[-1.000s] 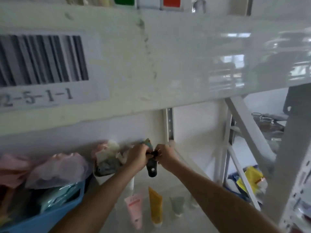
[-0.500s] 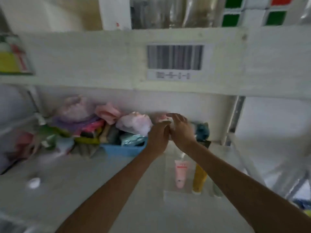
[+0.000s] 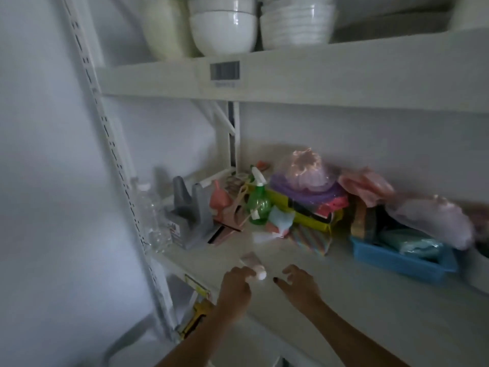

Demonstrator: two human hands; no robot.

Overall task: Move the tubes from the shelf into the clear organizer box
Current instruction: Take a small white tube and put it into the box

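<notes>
A pale pink tube with a white cap (image 3: pixel 252 263) lies near the front edge of the white shelf (image 3: pixel 344 295). My left hand (image 3: pixel 235 287) is just below it, its curled fingertips touching the cap end; blur hides whether they grip it. My right hand (image 3: pixel 299 284) hovers to the right of the tube with fingers spread and nothing in it. The clear organizer box is out of view.
Behind the tube stand a grey rack (image 3: pixel 189 215), a green spray bottle (image 3: pixel 258 205) and a yellow box (image 3: pixel 315 221) with purple packets. A blue basket (image 3: pixel 397 263) sits at the right, a clear bottle (image 3: pixel 150 215) by the left post (image 3: pixel 119 168), and bowls (image 3: pixel 225 25) on the shelf above.
The view has swung left along the shelf. Both hands left the organizer with its tubes and dropped to the shelf's front by the pale tube. The dark tube is no longer in them.
</notes>
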